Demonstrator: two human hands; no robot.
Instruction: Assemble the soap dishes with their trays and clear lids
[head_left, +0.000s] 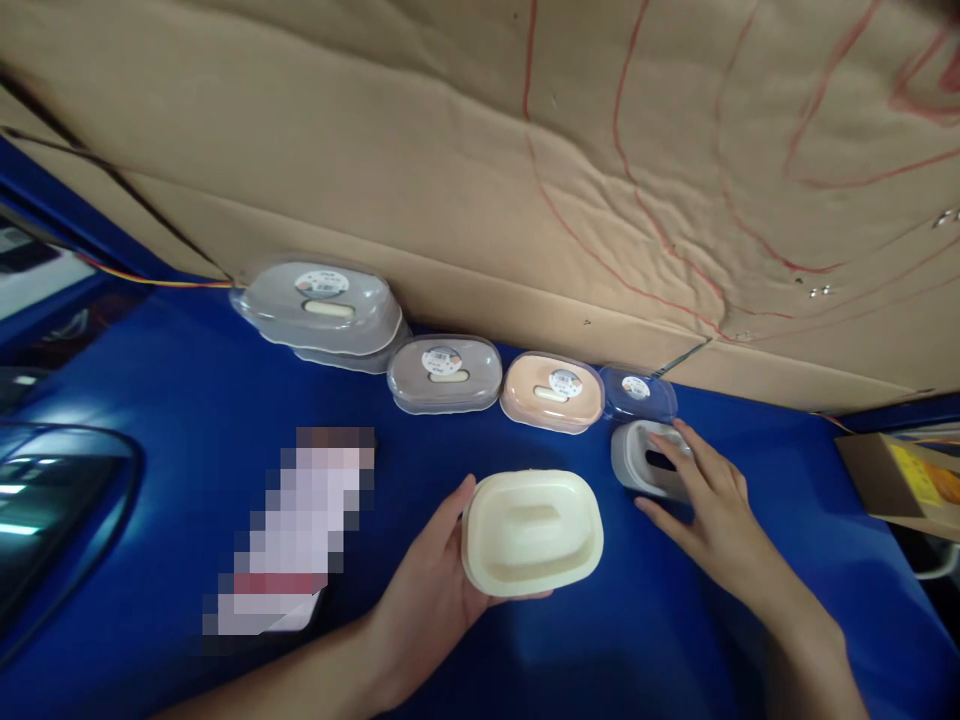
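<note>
My left hand (435,590) holds a cream plastic tray (532,545), a shallow rounded dish with a raised bar in its middle, above the blue table. Its thumb lies along the left side and the other fingers pass underneath. On the right, my right hand (709,500) is closed around a small whitish-grey plastic box (634,460) with a dark slot in its top. The thumb is at its near side and the fingers reach over its top. Just behind that box lies a clear oval lid (645,393) with a round label.
Along the cardboard wall (375,150) stand a large grey lidded box (322,310), a smaller grey one (446,375) and a peach one (551,390). A pixelated flat object (300,530) lies at left on the blue table (420,480). A cardboard box (874,470) is at far right.
</note>
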